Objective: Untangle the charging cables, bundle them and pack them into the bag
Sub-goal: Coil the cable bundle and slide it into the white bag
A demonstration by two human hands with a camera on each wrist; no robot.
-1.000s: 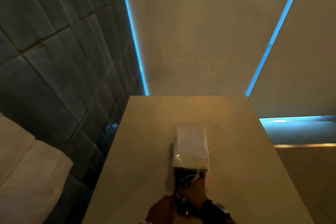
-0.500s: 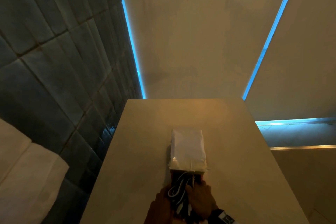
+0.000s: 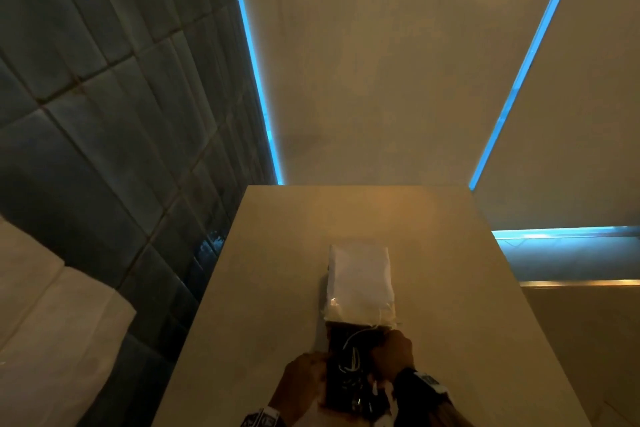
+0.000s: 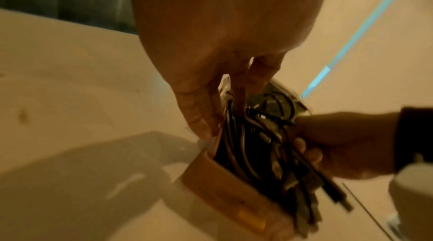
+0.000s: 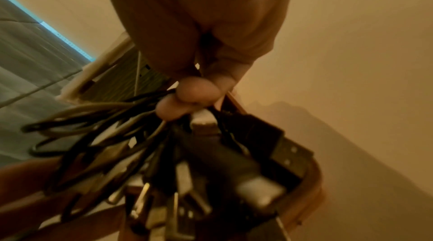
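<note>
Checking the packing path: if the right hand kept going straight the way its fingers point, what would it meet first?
Probably the white bag lying on the beige table: the right hand grips the dark cable bundle just short of its mouth.

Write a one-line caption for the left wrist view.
Both hands, left hand and right hand, grip a cable bundle over a pale table.

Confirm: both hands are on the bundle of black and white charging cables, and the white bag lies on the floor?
Not the floor. The head view shows the white bag lying on the beige tabletop. Left hand and right hand are on the cable bundle.
</note>
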